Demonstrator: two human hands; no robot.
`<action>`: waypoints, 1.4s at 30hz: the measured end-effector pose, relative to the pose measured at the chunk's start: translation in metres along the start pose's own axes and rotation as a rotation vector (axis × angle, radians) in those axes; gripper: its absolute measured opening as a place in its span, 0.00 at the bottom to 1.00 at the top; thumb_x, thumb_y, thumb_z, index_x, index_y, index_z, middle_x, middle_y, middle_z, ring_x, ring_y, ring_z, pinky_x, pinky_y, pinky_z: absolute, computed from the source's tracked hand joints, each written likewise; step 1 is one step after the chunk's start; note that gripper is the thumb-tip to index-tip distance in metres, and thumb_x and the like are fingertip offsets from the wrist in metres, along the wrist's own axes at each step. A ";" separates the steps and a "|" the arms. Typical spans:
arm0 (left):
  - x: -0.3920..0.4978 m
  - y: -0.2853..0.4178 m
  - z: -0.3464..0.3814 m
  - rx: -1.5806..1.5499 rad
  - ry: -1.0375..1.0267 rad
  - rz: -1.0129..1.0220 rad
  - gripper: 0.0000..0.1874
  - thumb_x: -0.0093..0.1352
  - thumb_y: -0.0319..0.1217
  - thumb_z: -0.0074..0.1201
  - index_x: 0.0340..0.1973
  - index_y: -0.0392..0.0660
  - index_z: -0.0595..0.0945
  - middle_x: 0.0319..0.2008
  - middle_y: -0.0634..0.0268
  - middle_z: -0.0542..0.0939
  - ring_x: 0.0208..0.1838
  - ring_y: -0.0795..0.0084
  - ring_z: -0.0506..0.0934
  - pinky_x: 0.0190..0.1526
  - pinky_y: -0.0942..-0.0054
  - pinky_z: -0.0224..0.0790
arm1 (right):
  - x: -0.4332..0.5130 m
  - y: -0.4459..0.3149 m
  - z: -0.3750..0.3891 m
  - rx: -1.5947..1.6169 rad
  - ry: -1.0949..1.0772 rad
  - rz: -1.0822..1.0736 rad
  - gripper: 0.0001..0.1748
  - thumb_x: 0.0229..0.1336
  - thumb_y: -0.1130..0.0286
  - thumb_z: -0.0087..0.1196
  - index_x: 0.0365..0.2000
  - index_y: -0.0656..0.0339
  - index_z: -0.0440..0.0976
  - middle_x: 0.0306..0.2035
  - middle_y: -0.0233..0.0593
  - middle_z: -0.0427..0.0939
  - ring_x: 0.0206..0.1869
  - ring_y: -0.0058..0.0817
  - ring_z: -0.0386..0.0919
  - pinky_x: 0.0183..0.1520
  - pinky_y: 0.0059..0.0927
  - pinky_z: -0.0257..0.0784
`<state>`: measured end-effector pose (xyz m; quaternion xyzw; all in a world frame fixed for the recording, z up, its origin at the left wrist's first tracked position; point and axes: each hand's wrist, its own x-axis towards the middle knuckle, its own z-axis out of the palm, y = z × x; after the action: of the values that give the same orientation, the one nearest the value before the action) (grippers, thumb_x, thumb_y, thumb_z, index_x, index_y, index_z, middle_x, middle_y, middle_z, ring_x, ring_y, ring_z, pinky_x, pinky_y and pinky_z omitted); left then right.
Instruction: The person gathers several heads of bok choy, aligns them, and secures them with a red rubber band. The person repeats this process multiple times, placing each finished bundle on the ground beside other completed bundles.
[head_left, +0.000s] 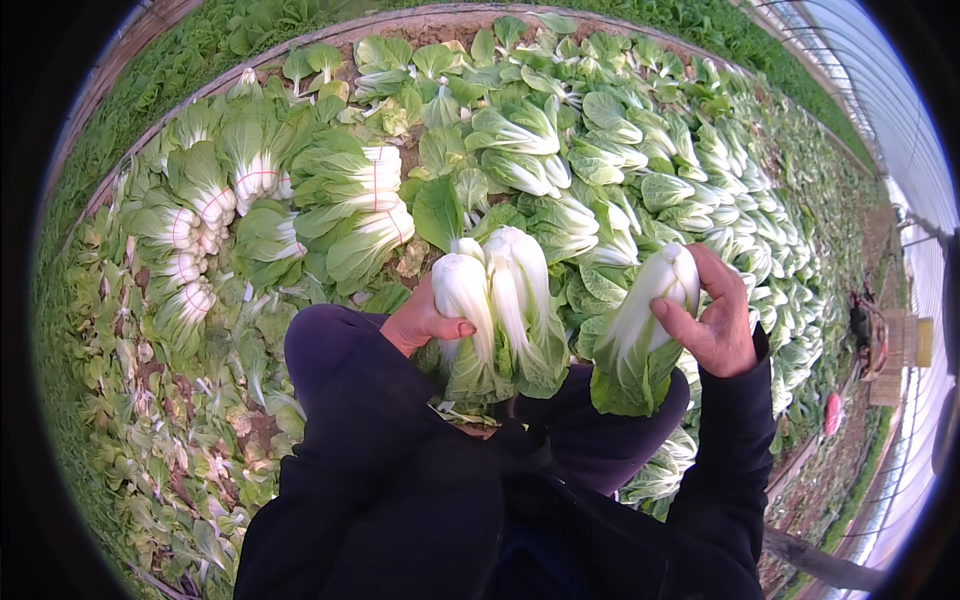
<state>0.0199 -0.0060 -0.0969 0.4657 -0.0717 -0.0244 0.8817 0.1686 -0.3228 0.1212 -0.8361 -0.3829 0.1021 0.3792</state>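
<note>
My left hand (429, 319) is closed around white-stemmed heads of leafy cabbage (517, 300), held base up above my lap with the leaves hanging down. To the right, my right hand (712, 315) grips a separate cabbage head (651, 315) near its base, thumb in front and fingers behind. The two hands are apart. Beyond my left hand, bundles of the same greens (375, 180) lie on the ground with red bands around their white stems. More banded bundles (196, 300) lie at the left.
Many loose cabbage heads (720, 214) cover the ground ahead and to the right. Discarded leaves (172, 450) are strewn at the left. A red object (832, 414) lies by a wooden edge at the right, near crates (892, 349). Curved plastic sheeting (881, 82) rises beyond.
</note>
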 end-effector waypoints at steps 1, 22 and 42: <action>0.002 0.000 0.004 0.032 0.030 -0.027 0.50 0.55 0.36 0.82 0.71 0.41 0.71 0.61 0.63 0.82 0.63 0.68 0.80 0.68 0.64 0.70 | -0.001 -0.013 0.006 -0.011 -0.085 -0.023 0.28 0.55 0.62 0.72 0.52 0.70 0.80 0.41 0.47 0.82 0.44 0.38 0.82 0.51 0.37 0.76; -0.005 -0.013 0.052 0.040 0.006 0.004 0.60 0.53 0.32 0.82 0.77 0.43 0.61 0.67 0.65 0.74 0.69 0.71 0.73 0.70 0.64 0.67 | -0.030 -0.022 0.135 -0.089 0.233 -0.126 0.33 0.52 0.59 0.80 0.54 0.67 0.81 0.39 0.48 0.79 0.36 0.44 0.81 0.40 0.39 0.78; -0.011 -0.028 0.061 -0.103 0.064 -0.020 0.67 0.50 0.37 0.85 0.79 0.41 0.58 0.72 0.63 0.72 0.74 0.69 0.70 0.75 0.62 0.63 | -0.047 -0.038 0.127 -0.117 0.046 -0.053 0.42 0.60 0.61 0.73 0.67 0.72 0.67 0.51 0.60 0.78 0.47 0.57 0.83 0.50 0.45 0.81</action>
<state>0.0001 -0.0710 -0.0873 0.4211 -0.0373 -0.0219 0.9060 0.0558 -0.2700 0.0549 -0.8487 -0.4013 0.0502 0.3409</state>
